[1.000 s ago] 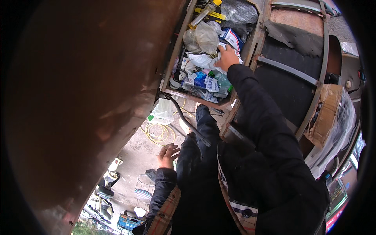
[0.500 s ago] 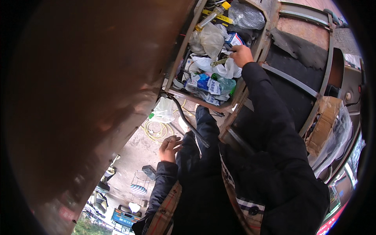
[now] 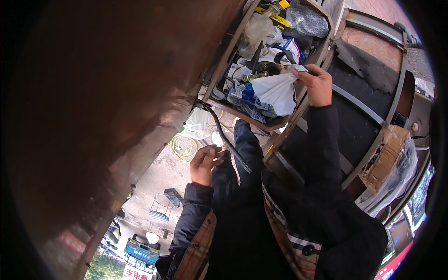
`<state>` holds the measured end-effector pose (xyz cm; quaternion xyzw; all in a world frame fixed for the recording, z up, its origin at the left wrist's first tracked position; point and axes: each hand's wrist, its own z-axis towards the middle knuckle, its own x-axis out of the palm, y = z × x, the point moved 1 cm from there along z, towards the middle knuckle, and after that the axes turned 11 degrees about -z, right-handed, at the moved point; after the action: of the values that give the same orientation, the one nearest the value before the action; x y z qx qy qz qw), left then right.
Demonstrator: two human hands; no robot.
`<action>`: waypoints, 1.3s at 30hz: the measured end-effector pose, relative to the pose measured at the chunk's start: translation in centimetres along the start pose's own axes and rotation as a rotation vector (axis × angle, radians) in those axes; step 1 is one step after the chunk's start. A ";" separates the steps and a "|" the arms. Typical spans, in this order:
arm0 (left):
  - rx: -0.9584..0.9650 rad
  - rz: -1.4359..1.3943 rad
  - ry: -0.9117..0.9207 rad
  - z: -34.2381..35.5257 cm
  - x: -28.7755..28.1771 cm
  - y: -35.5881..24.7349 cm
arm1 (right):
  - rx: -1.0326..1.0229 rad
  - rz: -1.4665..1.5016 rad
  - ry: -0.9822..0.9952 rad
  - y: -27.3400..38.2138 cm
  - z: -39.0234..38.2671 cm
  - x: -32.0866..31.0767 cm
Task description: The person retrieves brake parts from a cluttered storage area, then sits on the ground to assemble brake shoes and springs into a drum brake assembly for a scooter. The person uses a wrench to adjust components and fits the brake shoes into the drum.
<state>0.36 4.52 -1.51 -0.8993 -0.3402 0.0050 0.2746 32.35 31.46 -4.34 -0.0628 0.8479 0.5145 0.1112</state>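
My right hand [image 3: 318,85] pinches the edge of a white plastic bag [image 3: 275,92] and holds it stretched over the clutter in a rusty metal bin [image 3: 242,114]. Beside the bag's left side lies a small olive-coloured fitting [image 3: 255,76]. Dark items show at the bag's upper edge, too jumbled to name. Above it sit a blue, white and red carton [image 3: 290,45], a cloudy plastic bag [image 3: 255,32] and bubble wrap [image 3: 305,19]. Blue packets are partly covered by the white bag. My left hand [image 3: 204,164] hangs empty over my leg, fingers loosely curled and apart.
A black hose [image 3: 226,139] hangs down from the bin's lower left corner. A big brown metal panel [image 3: 116,93] fills the left. Right of the bin are a metal frame with dark panels and a torn cardboard box [image 3: 382,156]. A yellow cable coil [image 3: 184,147] lies on the ground.
My right hand has moved right and slightly down, drawing the white bag over the blue packets and green bottle. My left hand has risen a little. The view has shifted slightly.
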 end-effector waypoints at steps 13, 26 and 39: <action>0.251 0.243 0.250 6.5 13.3 -7.8 | -0.220 0.240 -0.068 11.5 -14.5 -5.9; 0.255 0.354 0.478 -0.4 11.6 -8.1 | -0.572 0.305 0.050 13.2 -27.0 -6.6; 0.277 -0.183 0.257 -17.1 -19.9 1.4 | -0.316 0.271 0.150 7.7 -47.8 7.0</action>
<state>-10.69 -16.94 8.74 -0.8116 -0.3785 -0.0880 0.4361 17.95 -7.28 21.74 -0.0030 0.7633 0.6452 -0.0337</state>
